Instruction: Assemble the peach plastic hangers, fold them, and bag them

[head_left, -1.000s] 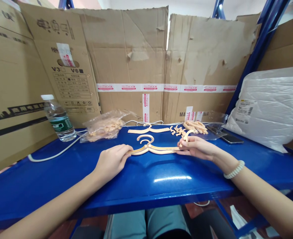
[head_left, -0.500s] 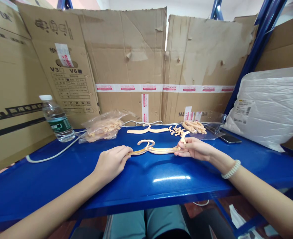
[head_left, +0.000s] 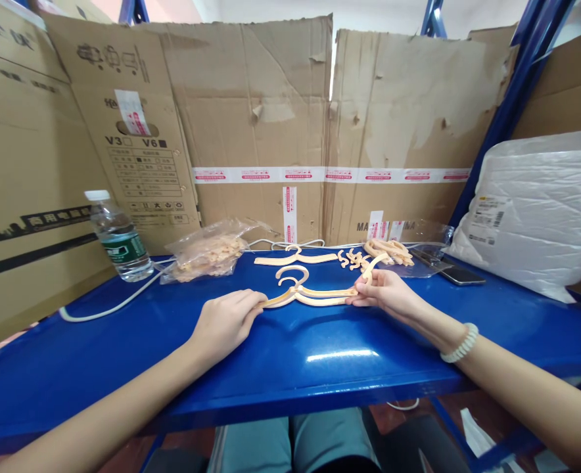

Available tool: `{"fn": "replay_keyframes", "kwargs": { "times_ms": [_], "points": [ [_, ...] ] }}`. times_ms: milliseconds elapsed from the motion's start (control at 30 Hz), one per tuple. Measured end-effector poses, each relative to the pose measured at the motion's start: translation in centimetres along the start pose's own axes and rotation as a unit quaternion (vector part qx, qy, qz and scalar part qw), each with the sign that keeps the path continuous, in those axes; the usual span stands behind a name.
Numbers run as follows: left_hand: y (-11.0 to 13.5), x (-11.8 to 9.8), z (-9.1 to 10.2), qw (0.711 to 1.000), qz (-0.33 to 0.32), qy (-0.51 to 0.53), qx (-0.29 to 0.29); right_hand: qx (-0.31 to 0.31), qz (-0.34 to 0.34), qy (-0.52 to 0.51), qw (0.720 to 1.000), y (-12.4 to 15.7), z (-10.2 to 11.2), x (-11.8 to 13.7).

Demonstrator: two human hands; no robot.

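Between my hands is a cream plastic clothes hanger (head_left: 323, 302), just above the tabletop. Its upper hook (head_left: 293, 270) curves upward, with a second, smaller hook shape below it. My left hand (head_left: 226, 320) pinches the left end with thumb and fingers. At the other end my right hand (head_left: 382, 292) is closed on the hanger's right arm, where a slim cream strip (head_left: 376, 262) sticks up past the fingers. Whether that strip is joined to the hanger is hidden by the fingers. Behind lies another cream hanger (head_left: 315, 258), flat on the table.
Small cream hooks (head_left: 353, 258) lie in a pile beside more hanger parts (head_left: 390, 251). A plastic bag of cream parts (head_left: 206, 256) and a water bottle (head_left: 123, 246) stand left. To the right are a phone (head_left: 461, 274) and a white wrapped package (head_left: 532, 217). Cardboard (head_left: 251, 98) walls the back.
The hanger's hooks have tilted apart, so the second one shows more clearly. The strip at my right hand leans further right. Both hands keep their grip.
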State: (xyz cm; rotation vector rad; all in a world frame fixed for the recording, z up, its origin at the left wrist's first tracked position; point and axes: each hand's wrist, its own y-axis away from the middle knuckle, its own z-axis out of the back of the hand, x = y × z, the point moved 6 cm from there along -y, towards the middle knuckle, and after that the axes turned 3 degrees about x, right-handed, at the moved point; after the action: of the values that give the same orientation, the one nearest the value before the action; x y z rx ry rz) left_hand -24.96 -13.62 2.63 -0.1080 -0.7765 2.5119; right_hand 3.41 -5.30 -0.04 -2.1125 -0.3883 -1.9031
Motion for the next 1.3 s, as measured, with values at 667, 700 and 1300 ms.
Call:
{"fn": "replay_keyframes", "kwargs": {
  "times_ms": [667,700,1300],
  "points": [
    [-0.1,-0.2,0.0,1.0,-0.013,0.022,-0.011,-0.02,0.072,0.041,0.996,0.2,-0.2,1.2],
    [-0.1,-0.1,0.0,1.0,-0.005,0.027,-0.01,-0.016,0.066,0.028,0.997,0.2,-0.2,1.2],
    [-0.6,1.2,1.3,0.999,-0.009,0.0,0.039,0.023,0.038,0.179,0.983,0.6,4.7,4.8]
  ]
}}
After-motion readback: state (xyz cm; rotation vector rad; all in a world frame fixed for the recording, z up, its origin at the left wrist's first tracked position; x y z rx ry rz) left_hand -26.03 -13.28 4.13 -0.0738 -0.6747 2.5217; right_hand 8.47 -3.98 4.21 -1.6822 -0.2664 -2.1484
